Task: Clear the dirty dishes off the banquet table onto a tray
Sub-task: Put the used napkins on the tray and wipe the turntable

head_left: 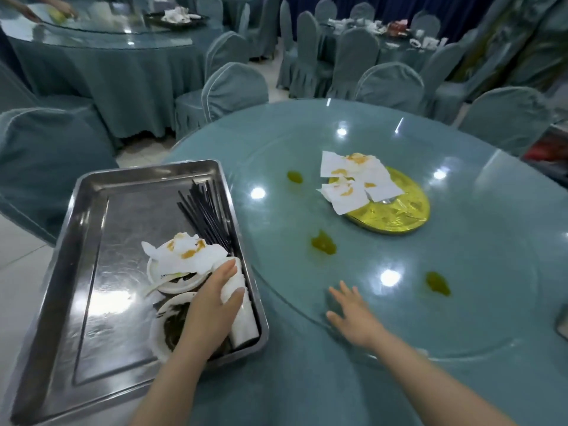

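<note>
One steel tray (92, 241) sits at the near left edge of the round table (461, 348), overhanging it slightly. Inside the tray, along its right side, lie a bundle of black chopsticks (204, 212) too many to count, two white bowls (173, 282) with dark leftovers stacked close together near the tray's near right corner, a crumpled stained napkin (187, 256) on top of the farther bowl, and a stack of white cups (242, 315) lying on its side against the tray's right wall.

The left hand (215, 302) is inside the tray, fingers and thumb wrapped around the upper end of the cup stack. The right hand (353, 312) is to the right of the tray, over the glass turntable (491, 241), fingers spread and straight, holding nothing; it is blurred, and whether it touches the glass cannot be told.

Farther right of the tray, near the middle of the turntable, one gold plate (399, 216) remains, partly covered by several stained white napkins (359, 179). Three greenish sauce spills (322, 244) mark the glass between the tray and the plate and nearer the right hand.
</note>
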A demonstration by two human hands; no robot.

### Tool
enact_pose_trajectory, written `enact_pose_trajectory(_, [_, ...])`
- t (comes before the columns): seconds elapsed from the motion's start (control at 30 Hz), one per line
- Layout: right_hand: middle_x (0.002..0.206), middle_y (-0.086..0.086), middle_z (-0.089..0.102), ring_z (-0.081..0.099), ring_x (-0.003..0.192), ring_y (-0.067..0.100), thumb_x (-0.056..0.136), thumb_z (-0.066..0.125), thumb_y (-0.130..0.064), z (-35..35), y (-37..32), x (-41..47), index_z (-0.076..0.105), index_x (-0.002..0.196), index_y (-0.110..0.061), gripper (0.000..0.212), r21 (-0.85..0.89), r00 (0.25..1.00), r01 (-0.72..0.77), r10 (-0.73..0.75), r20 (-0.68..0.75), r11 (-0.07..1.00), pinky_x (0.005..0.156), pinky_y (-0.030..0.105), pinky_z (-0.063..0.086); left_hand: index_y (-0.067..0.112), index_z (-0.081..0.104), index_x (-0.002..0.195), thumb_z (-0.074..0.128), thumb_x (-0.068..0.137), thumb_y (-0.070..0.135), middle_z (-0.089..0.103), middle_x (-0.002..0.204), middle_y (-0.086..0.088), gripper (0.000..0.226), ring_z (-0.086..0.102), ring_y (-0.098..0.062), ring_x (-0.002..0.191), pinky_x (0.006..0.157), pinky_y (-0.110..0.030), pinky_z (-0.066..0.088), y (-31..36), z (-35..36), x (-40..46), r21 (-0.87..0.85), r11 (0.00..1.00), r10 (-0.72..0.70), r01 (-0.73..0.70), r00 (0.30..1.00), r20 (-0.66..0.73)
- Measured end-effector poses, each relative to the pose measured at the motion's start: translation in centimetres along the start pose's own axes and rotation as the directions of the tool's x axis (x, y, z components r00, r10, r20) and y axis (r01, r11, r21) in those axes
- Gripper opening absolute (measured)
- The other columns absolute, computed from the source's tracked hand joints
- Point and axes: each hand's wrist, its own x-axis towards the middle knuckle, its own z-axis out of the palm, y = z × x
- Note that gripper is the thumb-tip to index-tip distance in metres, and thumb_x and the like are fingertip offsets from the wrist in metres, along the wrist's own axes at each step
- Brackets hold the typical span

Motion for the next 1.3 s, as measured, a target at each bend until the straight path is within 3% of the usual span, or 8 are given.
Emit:
enact_pose_trajectory(0.13, [0.16,-0.005,-0.013,-0.01,0.147,0.02,0.097,0.038,-0.049,0.8,3.7,-1.8,0.001,0.152,-0.034,0.069,-0.113,1.0,0.028,-0.026,0.017,0.993,0.117,0.043,0.003,0.028,0.041,0.14,0.056,0.092,0.014,0.049,0.14,0.012,0.051,0.041,-0.004,0.13,0.11,-0.032,0.032,0.3,2.7,-0.8,0.07,0.997,0.011,-0.016,0.998,0.065])
enact_pose_trajectory(0.27, [0.16,-0.006,-0.009,-0.007,0.147,0.017,0.098,0.035,-0.047,-0.2,5.4,-2.8,0.004,0.152,-0.032,0.064,-0.068,0.997,0.067,-0.064,0.049,0.995,0.117,0.041,0.002,0.02,0.039,0.141,0.057,0.092,0.01,0.048,0.141,0.004,0.053,0.042,-0.007,0.128,0.107,-0.026,0.03,1.2,6.0,-1.0,0.082,0.997,-0.021,0.01,0.991,0.135])
enact_pose_trajectory(0.47, [0.16,-0.01,-0.003,-0.005,0.147,0.015,0.1,0.036,-0.043,-1.8,9.4,-4.8,0.013,0.151,-0.034,0.057,0.053,0.997,0.045,-0.048,0.056,0.998,0.117,0.041,-0.001,0.019,0.04,0.141,0.059,0.091,0.011,0.049,0.136,0.008,0.054,0.045,-0.01,0.128,0.111,-0.04,0.034,2.3,8.5,-0.8,0.128,0.992,-0.006,-0.017,0.983,0.181])
enact_pose_trajectory(0.7, [0.159,-0.016,0.005,-0.003,0.147,0.012,0.098,0.041,-0.044,-2.9,15.5,-6.7,0.032,0.145,-0.035,0.049,0.177,0.995,-0.099,0.098,0.015,0.979,0.116,0.046,-0.003,0.021,0.043,0.139,0.06,0.09,0.011,0.053,0.134,0.007,0.053,0.046,-0.008,0.126,0.111,-0.04,0.034,3.2,11.0,-0.4,0.146,0.989,0.01,-0.04,0.979,0.204])
enact_pose_trajectory(0.8, [0.157,-0.016,0.016,-0.001,0.147,0.014,0.097,0.042,-0.046,-3.8,18.0,-7.3,0.03,0.146,-0.03,0.053,0.231,0.982,-0.181,0.19,-0.016,0.956,0.115,0.05,0.0,0.019,0.044,0.139,0.06,0.09,0.011,0.053,0.135,0.005,0.052,0.046,-0.005,0.123,0.11,-0.035,0.034,3.6,12.1,0.1,0.161,0.985,0.023,-0.06,0.975,0.22])
enact_pose_trajectory(0.9, [0.152,-0.009,0.032,0.013,0.146,0.019,0.095,0.043,-0.049,-4.9,19.8,-7.1,0.022,0.148,-0.021,0.063,0.215,0.958,-0.266,0.283,-0.05,0.94,0.114,0.049,0.012,0.014,0.043,0.139,0.06,0.09,0.009,0.052,0.137,-0.002,0.052,0.046,-0.01,0.126,0.11,-0.034,0.033,4.2,13.5,0.9,0.173,0.983,0.018,-0.061,0.97,0.243])
enact_pose_trajectory(0.97, [0.15,0.001,0.036,0.027,0.141,0.021,0.094,0.045,-0.051,-5.7,20.3,-6.6,0.035,0.141,-0.019,0.057,0.213,0.94,-0.302,0.327,-0.094,0.929,0.111,0.044,0.021,0.011,0.043,0.139,0.06,0.09,0.008,0.052,0.137,-0.005,0.052,0.046,-0.013,0.128,0.11,-0.034,0.033,4.5,14.5,1.6,0.177,0.982,0.018,-0.064,0.969,0.248])
enact_pose_trajectory(1.3, [0.158,0.002,0.02,0.001,0.148,0.023,0.093,0.054,-0.039,-8.6,18.1,-1.0,0.038,0.142,-0.022,0.055,0.332,0.959,-0.045,0.134,-0.251,0.942,0.119,0.043,0.01,0.016,0.044,0.139,0.061,0.089,0.011,0.051,0.139,-0.002,0.053,0.046,-0.013,0.128,0.107,-0.03,0.034,4.1,18.0,7.6,0.241,0.969,-0.006,-0.051,0.974,0.228])
